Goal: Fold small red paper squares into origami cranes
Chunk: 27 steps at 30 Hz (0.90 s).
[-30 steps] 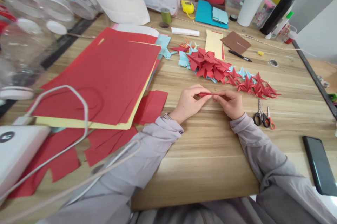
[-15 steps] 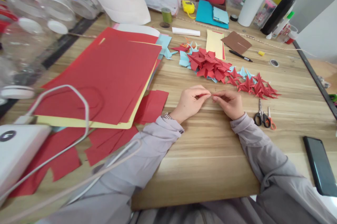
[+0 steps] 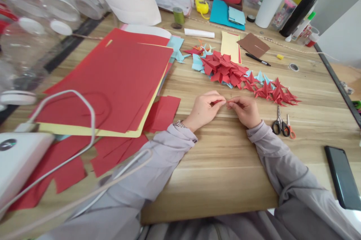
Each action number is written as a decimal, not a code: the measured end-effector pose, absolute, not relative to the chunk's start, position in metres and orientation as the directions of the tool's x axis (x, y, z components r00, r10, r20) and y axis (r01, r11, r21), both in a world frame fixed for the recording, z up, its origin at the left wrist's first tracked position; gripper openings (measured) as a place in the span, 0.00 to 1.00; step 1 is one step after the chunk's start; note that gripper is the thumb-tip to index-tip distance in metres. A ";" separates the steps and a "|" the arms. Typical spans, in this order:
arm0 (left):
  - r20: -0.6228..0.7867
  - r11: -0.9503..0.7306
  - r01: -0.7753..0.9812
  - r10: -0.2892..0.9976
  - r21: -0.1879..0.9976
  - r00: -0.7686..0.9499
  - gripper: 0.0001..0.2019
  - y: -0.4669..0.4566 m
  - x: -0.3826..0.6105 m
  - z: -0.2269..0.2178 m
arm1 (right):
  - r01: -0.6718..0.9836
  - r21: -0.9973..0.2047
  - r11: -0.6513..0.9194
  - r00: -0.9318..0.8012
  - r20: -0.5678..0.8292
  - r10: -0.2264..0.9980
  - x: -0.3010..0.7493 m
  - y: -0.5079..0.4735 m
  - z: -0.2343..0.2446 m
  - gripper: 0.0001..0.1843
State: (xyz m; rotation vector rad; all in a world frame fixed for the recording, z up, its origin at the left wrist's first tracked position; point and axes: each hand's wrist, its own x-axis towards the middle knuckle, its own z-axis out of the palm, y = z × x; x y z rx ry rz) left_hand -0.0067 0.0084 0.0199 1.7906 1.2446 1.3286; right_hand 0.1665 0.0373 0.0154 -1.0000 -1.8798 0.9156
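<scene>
Between my hands is a small piece of folded red paper (image 3: 217,101), mostly hidden by the fingers. My left hand (image 3: 203,110) is closed in a pinch on it, thumb against forefinger. Facing it, my right hand (image 3: 246,110) pinches at the paper's thin tip, its fingertips almost meeting the left ones. Just beyond the hands lies a heap of folded red paper cranes (image 3: 225,70), with light-blue folded pieces (image 3: 197,63) under and beside it. More pointed red cranes (image 3: 278,92) trail off to the right.
Large red sheets (image 3: 113,82) lie stacked at left, with cut red pieces (image 3: 166,112) around them. A white cable (image 3: 91,119) runs from a white device (image 3: 25,161) across my left sleeve. At right are black-handled scissors (image 3: 279,125), small orange scissors (image 3: 290,129) and a phone (image 3: 342,178).
Hardly anything differs. Both hands stay in the same place, pinching the folded red paper, with only a slight shift of the right fingers.
</scene>
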 end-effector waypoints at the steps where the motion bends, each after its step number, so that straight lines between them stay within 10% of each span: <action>1: 0.393 -0.391 0.338 0.917 0.856 0.065 0.07 0.008 -0.007 0.020 | 0.291 -0.862 0.415 -0.365 0.301 0.881 0.167 0.037 0.015 0.08; 27: 0.347 -0.342 0.303 0.937 0.890 0.037 0.06 0.006 -0.006 0.024 | 0.247 -0.891 0.381 -0.336 0.290 0.896 0.166 0.037 0.015 0.09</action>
